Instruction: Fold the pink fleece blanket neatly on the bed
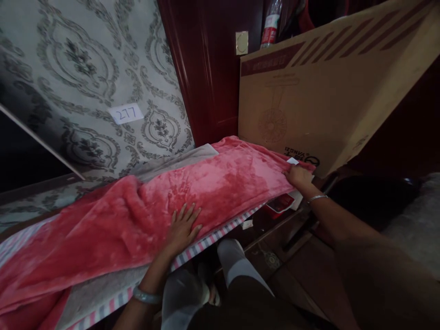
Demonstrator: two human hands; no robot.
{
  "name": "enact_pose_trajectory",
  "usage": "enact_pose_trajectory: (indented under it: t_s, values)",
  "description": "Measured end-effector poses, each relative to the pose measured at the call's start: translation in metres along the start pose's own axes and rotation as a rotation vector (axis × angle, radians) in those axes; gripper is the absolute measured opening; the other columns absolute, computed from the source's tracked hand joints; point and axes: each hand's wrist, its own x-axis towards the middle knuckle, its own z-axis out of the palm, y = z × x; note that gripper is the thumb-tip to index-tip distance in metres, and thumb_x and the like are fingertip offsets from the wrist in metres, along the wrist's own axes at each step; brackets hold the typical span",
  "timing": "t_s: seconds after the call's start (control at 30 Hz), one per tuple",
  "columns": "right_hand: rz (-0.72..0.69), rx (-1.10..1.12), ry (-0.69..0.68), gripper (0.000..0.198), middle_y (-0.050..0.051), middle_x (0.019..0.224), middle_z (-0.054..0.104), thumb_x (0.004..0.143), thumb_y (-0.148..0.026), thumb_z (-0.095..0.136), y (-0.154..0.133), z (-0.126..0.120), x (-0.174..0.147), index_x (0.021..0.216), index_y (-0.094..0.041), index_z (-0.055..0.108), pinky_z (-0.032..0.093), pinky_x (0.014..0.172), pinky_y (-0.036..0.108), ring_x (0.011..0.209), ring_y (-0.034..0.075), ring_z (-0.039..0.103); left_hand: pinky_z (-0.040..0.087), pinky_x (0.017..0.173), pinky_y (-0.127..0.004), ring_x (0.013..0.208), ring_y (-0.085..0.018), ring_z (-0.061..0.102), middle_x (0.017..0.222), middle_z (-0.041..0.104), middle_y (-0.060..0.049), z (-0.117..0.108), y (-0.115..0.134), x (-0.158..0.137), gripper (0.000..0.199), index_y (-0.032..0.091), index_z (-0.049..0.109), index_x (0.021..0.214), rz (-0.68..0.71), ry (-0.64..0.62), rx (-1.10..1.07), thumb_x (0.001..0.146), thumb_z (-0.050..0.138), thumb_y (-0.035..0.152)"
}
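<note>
A red and pink plush blanket [220, 178] lies lengthwise over a striped cloth [206, 240], rumpled toward the left and smoother toward the right. My left hand [183, 228] rests on the blanket with its fingers spread, a bracelet on that wrist. At the blanket's right end, my right hand [298, 178] has its fingers closed around the edge, near a small white tag [293, 161]. Grey cloth [172, 158] shows behind the blanket, and more grey shows below its front edge at lower left.
A large cardboard box [302, 96] stands beyond the right end. Behind it is a plastic bottle [270, 27]. Patterned wallpaper [82, 59] bears a paper marked 277 [126, 113]. A red and white item [280, 206] sits beneath the blanket's right end. My legs [237, 261] are close in front.
</note>
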Motion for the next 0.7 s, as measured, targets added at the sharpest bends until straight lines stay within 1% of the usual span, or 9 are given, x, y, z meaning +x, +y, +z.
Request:
enact_pose_trajectory:
  t_s: [0.07, 0.13, 0.2, 0.23, 0.27, 0.33, 0.4, 0.53, 0.7]
  values:
    - [-0.049, 0.004, 0.063, 0.058, 0.032, 0.133, 0.058, 0.099, -0.044, 0.044, -0.025, -0.009, -0.007, 0.138, -0.002, 0.055, 0.047, 0.098, 0.058, 0.126, 0.042, 0.054, 0.025, 0.119, -0.065, 0.152, -0.036, 0.027, 0.163, 0.037, -0.007, 0.001, -0.001, 0.001, 0.057, 0.033, 0.041, 0.155, 0.005, 0.003, -0.003, 0.100, 0.042, 0.050]
    - [-0.190, 0.037, 0.090, 0.061, 0.025, 0.150, 0.047, 0.100, -0.049, 0.041, -0.057, -0.013, -0.021, 0.149, -0.013, 0.048, 0.040, 0.107, 0.061, 0.139, 0.040, 0.043, 0.025, 0.119, -0.065, 0.152, -0.036, 0.027, 0.163, 0.037, -0.007, 0.002, -0.001, 0.001, 0.057, 0.034, 0.041, 0.155, 0.007, 0.011, -0.005, 0.100, 0.043, 0.050]
    - [-0.365, 0.066, 0.057, 0.062, 0.015, 0.162, 0.035, 0.100, -0.054, 0.038, -0.086, -0.007, -0.040, 0.155, -0.024, 0.040, 0.032, 0.114, 0.061, 0.148, 0.036, 0.031, 0.025, 0.119, -0.065, 0.152, -0.035, 0.027, 0.163, 0.038, -0.007, 0.002, 0.001, -0.001, 0.058, 0.033, 0.040, 0.155, 0.005, 0.028, -0.006, 0.100, 0.045, 0.050]
    - [-0.447, 0.073, 0.022, 0.062, 0.011, 0.164, 0.032, 0.101, -0.055, 0.037, -0.096, -0.001, -0.051, 0.156, -0.028, 0.040, 0.030, 0.116, 0.061, 0.150, 0.034, 0.028, 0.024, 0.120, -0.064, 0.152, -0.035, 0.027, 0.163, 0.037, -0.008, 0.002, 0.002, -0.002, 0.060, 0.031, 0.039, 0.156, 0.000, 0.035, -0.007, 0.100, 0.045, 0.050]
    - [-0.495, 0.079, -0.021, 0.061, 0.009, 0.165, 0.032, 0.101, -0.055, 0.035, -0.103, 0.006, -0.061, 0.156, -0.030, 0.040, 0.029, 0.117, 0.061, 0.151, 0.034, 0.028, 0.024, 0.121, -0.064, 0.152, -0.034, 0.027, 0.164, 0.036, -0.009, 0.002, 0.004, -0.003, 0.062, 0.029, 0.036, 0.157, -0.010, 0.038, -0.008, 0.100, 0.045, 0.050]
    - [-0.523, 0.097, -0.097, 0.061, 0.007, 0.165, 0.032, 0.101, -0.056, 0.032, -0.107, 0.020, -0.075, 0.157, -0.032, 0.038, 0.031, 0.116, 0.061, 0.150, 0.032, 0.030, 0.023, 0.122, -0.062, 0.153, -0.033, 0.028, 0.165, 0.033, -0.011, 0.000, 0.008, -0.006, 0.065, 0.025, 0.033, 0.159, -0.033, 0.026, -0.010, 0.100, 0.045, 0.050]
    - [-0.515, 0.105, -0.126, 0.063, 0.007, 0.165, 0.032, 0.100, -0.057, 0.030, -0.102, 0.033, -0.079, 0.158, -0.031, 0.036, 0.032, 0.116, 0.061, 0.150, 0.032, 0.031, 0.022, 0.122, -0.062, 0.153, -0.032, 0.027, 0.165, 0.031, -0.011, -0.003, 0.013, -0.008, 0.066, 0.025, 0.033, 0.159, -0.047, 0.002, -0.017, 0.100, 0.045, 0.051]
    - [-0.509, 0.096, -0.113, 0.066, 0.006, 0.165, 0.030, 0.099, -0.059, 0.030, -0.092, 0.048, -0.071, 0.157, -0.030, 0.037, 0.033, 0.115, 0.061, 0.150, 0.032, 0.031, 0.023, 0.123, -0.062, 0.153, -0.031, 0.027, 0.165, 0.032, -0.009, -0.010, 0.022, -0.009, 0.063, 0.030, 0.036, 0.157, -0.067, -0.024, -0.048, 0.099, 0.048, 0.052]
    - [-0.541, 0.099, -0.062, 0.067, 0.007, 0.163, 0.035, 0.097, -0.060, 0.028, -0.089, 0.060, -0.066, 0.156, -0.030, 0.039, 0.037, 0.112, 0.062, 0.147, 0.033, 0.036, 0.025, 0.123, -0.060, 0.153, -0.030, 0.029, 0.164, 0.035, -0.011, -0.019, 0.032, -0.024, 0.061, 0.027, 0.039, 0.156, -0.102, -0.037, -0.100, 0.100, 0.047, 0.050]
